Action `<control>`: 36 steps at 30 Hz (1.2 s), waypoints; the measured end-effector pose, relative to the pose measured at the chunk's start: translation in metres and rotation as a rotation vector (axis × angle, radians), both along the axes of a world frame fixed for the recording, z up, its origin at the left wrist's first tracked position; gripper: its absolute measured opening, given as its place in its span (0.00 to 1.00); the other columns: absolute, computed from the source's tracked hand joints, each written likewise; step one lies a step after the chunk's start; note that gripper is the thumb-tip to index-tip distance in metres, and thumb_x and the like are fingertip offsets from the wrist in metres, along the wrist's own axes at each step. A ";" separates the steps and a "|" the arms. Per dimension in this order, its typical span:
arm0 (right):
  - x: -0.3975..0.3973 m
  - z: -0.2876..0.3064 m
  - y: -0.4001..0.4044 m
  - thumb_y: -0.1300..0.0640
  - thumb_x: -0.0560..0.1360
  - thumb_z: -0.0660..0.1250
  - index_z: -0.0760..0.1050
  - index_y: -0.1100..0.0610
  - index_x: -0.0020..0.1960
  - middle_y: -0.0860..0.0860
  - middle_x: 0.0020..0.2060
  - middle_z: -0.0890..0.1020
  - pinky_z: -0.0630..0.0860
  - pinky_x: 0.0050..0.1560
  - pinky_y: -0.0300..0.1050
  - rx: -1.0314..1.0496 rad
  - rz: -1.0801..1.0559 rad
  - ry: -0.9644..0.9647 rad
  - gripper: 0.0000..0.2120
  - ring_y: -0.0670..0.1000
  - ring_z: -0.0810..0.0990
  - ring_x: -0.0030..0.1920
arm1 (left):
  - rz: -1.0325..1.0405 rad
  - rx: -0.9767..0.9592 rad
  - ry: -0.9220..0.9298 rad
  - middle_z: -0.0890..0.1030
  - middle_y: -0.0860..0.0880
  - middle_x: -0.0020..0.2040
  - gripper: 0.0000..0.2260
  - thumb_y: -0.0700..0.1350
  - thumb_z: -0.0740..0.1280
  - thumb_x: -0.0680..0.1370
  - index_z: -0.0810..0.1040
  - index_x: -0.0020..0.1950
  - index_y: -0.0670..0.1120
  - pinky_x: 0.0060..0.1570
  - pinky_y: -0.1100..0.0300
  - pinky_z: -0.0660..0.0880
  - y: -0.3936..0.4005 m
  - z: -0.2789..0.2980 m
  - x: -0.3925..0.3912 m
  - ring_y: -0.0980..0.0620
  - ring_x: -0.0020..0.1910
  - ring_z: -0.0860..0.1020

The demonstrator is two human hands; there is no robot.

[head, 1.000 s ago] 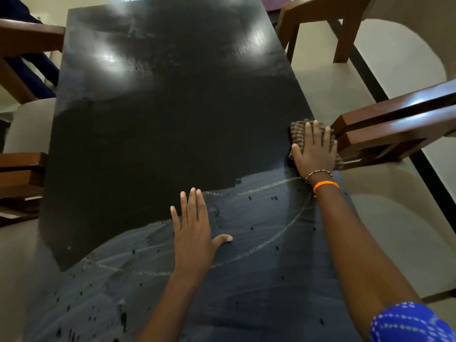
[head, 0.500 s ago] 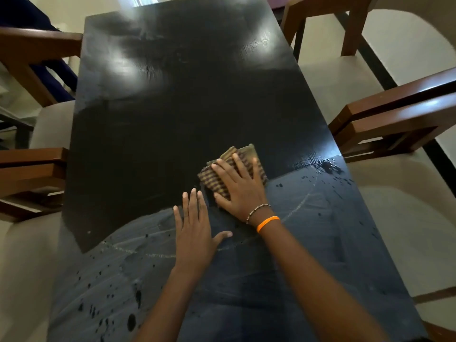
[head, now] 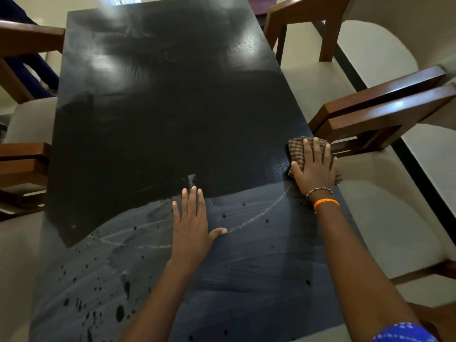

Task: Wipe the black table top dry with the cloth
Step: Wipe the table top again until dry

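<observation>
The wiping step is under way on the glossy black rectangular counter (head: 160, 124). The folded brown-and-yellow checked cloth (head: 297, 151) lies at the counter's right edge, about midway along its length, just beside the dark wooden armrest of a cream-cushioned chair (head: 385, 112). The right hand (head: 314, 169) lies flat on top of the cloth with fingers spread and straight, pressing it down onto the surface; part of the cloth shows beyond the fingertips and at the thumb side. An orange band and a beaded bracelet (head: 320, 197) sit on that wrist. The left hand (head: 191, 223) rests palm-down on the bare counter near the middle, fingers straight and close together, thumb out to the right, holding nothing; it looks like a brace.

The near part of the counter carries dark water droplets (head: 120, 312) and pale curved streaks, thickest at the near left, so the job seems well short of done. The far half looks darker and shiny, though glare makes its wetness hard to judge.

The next move probably calls for a firm, flat-palmed sweep of the cloth leftward and nearer, across the streaked band towards the droplets, with the left hand lifted out of its path.
</observation>
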State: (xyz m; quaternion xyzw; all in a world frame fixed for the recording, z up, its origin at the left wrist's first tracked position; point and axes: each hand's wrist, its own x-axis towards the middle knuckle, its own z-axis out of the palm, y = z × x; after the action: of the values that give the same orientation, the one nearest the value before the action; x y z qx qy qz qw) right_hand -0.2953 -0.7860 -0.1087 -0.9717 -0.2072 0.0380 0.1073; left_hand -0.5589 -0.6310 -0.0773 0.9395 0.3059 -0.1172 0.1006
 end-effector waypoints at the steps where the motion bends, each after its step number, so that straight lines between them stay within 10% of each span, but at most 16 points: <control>1: -0.006 0.000 0.004 0.48 0.76 0.60 0.52 0.51 0.76 0.52 0.77 0.51 0.45 0.73 0.63 -0.011 -0.010 -0.001 0.32 0.60 0.46 0.76 | -0.004 -0.006 -0.005 0.34 0.45 0.75 0.46 0.69 0.53 0.72 0.32 0.72 0.42 0.69 0.48 0.32 0.000 0.000 -0.001 0.47 0.70 0.28; 27: -0.350 0.005 0.290 0.43 0.76 0.57 0.48 0.51 0.76 0.53 0.77 0.50 0.40 0.72 0.64 0.001 0.843 0.117 0.34 0.59 0.45 0.76 | 0.548 -0.058 -0.065 0.37 0.44 0.77 0.43 0.62 0.57 0.76 0.34 0.73 0.40 0.71 0.47 0.35 0.081 0.009 -0.220 0.45 0.75 0.35; 36: -0.280 0.006 0.219 0.41 0.74 0.58 0.50 0.49 0.76 0.48 0.77 0.54 0.47 0.74 0.60 0.011 0.607 0.010 0.35 0.55 0.48 0.77 | 0.467 -0.097 -0.112 0.37 0.44 0.76 0.42 0.64 0.53 0.76 0.33 0.74 0.40 0.70 0.49 0.32 0.096 0.011 -0.230 0.45 0.74 0.34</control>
State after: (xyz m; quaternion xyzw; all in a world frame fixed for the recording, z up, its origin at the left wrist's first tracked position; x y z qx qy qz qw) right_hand -0.5753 -0.5672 -0.1029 -0.8646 -0.4876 0.0722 0.0974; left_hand -0.7888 -0.5352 -0.0667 0.8423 0.5028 -0.0528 0.1867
